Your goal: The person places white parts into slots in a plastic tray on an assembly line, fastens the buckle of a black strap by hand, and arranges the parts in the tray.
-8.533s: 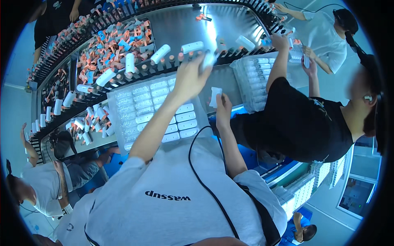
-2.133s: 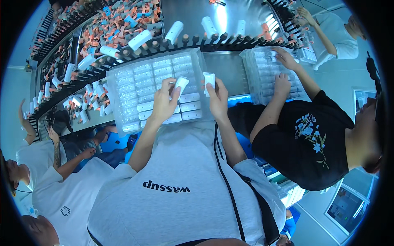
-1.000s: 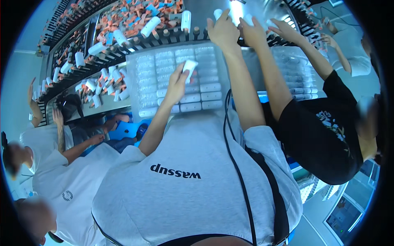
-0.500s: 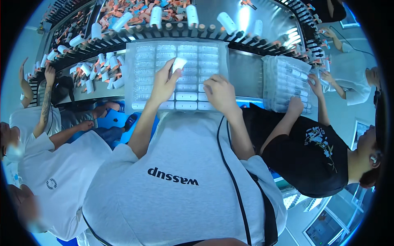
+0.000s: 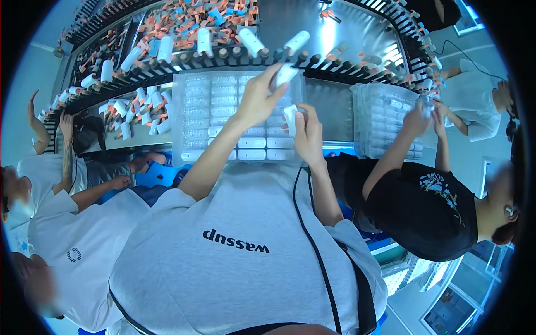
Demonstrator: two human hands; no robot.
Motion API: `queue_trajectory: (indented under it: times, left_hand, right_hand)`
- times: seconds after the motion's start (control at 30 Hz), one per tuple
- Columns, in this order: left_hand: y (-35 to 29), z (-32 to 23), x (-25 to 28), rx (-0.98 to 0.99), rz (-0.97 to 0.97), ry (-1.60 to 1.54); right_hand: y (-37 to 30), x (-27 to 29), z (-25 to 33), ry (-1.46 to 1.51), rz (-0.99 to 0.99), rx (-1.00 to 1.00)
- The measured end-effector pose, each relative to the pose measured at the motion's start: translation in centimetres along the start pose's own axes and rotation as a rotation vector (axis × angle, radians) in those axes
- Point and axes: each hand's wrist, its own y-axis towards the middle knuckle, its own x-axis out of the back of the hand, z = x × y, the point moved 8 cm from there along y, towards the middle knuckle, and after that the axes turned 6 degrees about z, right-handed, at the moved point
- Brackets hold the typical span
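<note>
My left hand [image 5: 258, 97] is closed around a smooth white plastic casing [image 5: 286, 73], held over the far right corner of the clear tray near the peg conveyor. Lower and to the right, my right hand [image 5: 308, 131] grips another white casing [image 5: 291, 118] between thumb and fingers, above the tray's right side. The clear plastic blister tray [image 5: 178, 111] lies flat in front of me. White casings [image 5: 251, 143] fill compartments in its nearest rows. Farther compartments look see-through. Fingers hide part of both held casings.
Beyond the tray curves a conveyor of dark pegs [image 5: 223, 54], some carrying white casings [image 5: 204, 42]. Orange and blue clips [image 5: 206, 19] pile behind it. White-and-orange pieces [image 5: 134, 109] heap at left. Stacked trays [image 5: 385, 120] stand right, beside a black-shirted person [image 5: 413, 206]. Other people sit left.
My left hand has moved right and away from me with its casing. My right hand has lifted off the tray's near right compartments and now shows a casing in its fingers.
</note>
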Motion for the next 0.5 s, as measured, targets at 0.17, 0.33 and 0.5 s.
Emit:
queue_trajectory:
  times: [0.17,0.33,0.5]
  left_hand:
    - [9.1,-5.9,-3.5,-0.142,0.063,0.399]
    - [14.4,-2.2,-5.6,-0.152,0.214,0.684]
    - [13.1,1.6,-4.4,0.006,0.144,0.896]
  right_hand:
    - [-0.8,0.3,-2.9,0.58,-0.095,-0.236]
    - [-1.2,2.0,-3.1,0.492,-0.172,-0.214]
    - [1.0,5.7,-4.2,0.218,-0.366,-0.076]
